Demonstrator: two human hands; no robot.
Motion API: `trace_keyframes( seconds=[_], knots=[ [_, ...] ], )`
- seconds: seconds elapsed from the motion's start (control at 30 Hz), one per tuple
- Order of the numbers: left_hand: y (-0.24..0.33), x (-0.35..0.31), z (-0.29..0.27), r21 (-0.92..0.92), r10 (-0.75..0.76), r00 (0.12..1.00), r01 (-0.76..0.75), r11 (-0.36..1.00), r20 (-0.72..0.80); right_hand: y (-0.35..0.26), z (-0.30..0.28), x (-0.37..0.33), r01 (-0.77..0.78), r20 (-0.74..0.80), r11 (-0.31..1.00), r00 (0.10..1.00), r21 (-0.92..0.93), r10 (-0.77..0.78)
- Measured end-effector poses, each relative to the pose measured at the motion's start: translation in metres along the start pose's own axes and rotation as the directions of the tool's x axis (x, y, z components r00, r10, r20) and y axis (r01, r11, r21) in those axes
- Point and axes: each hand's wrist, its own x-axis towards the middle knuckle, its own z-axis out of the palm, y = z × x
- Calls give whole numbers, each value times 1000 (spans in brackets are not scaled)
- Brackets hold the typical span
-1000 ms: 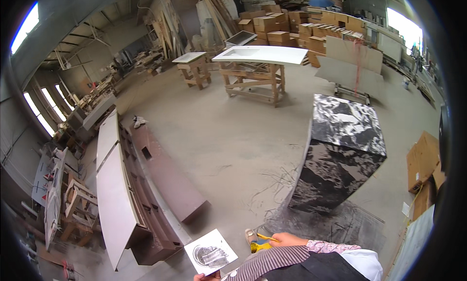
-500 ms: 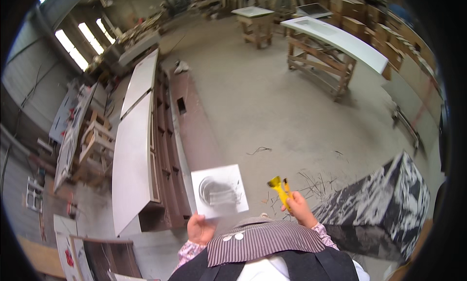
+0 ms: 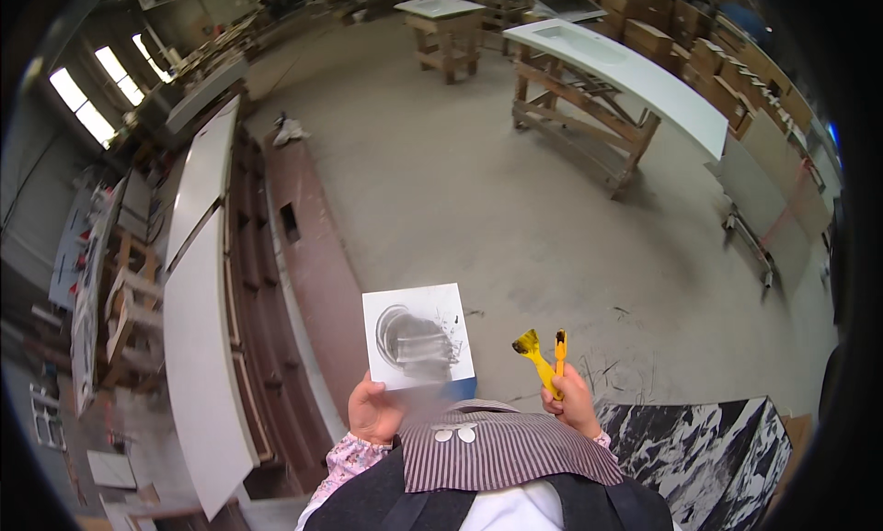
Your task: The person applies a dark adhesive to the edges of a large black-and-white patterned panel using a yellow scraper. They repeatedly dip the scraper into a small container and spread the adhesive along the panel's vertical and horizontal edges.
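My left hand (image 3: 372, 411) holds a white square tile (image 3: 418, 335) by its near edge; its top face carries grey smears and a ring mark. My right hand (image 3: 574, 402) is closed on two yellow tools (image 3: 543, 354), a scraper and a thinner stick, both pointing up and away from me. The two hands are apart, in front of my striped collar. A black block with white veins (image 3: 706, 450) stands just right of my right hand.
Long white slabs (image 3: 198, 283) and brown boards (image 3: 313, 255) lie on racks at my left. A white countertop with a basin rests on a wooden trestle (image 3: 607, 117) at the far right. Stacked boxes (image 3: 699, 44) line the back. Bare concrete floor (image 3: 460, 200) lies ahead.
My view has swung left and down: the veined block moved from the centre right to the lower right corner. Tile and yellow tools stay in my hands, now held higher in view.
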Motion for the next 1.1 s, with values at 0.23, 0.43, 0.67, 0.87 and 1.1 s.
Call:
trace_keyframes(
  seconds=[0.23,0.43,0.67,0.87,1.1],
  knots=[
    [26,174,56,-15,-178,982,179,984,67,-105,37,122,101,-17,992,995,-78,-103],
    [41,300,83,64,-238,967,232,970,87,-175,67,229,176,-49,977,982,-124,-183],
    [53,433,138,32,-209,971,206,978,114,-274,67,381,125,45,988,992,-92,-121],
    [55,538,169,-63,-60,996,56,996,-62,-367,69,517,3,206,987,978,-161,31],
    [77,619,193,-164,67,976,-102,981,-208,-419,102,663,-183,320,942,908,-281,271]
  ],
)
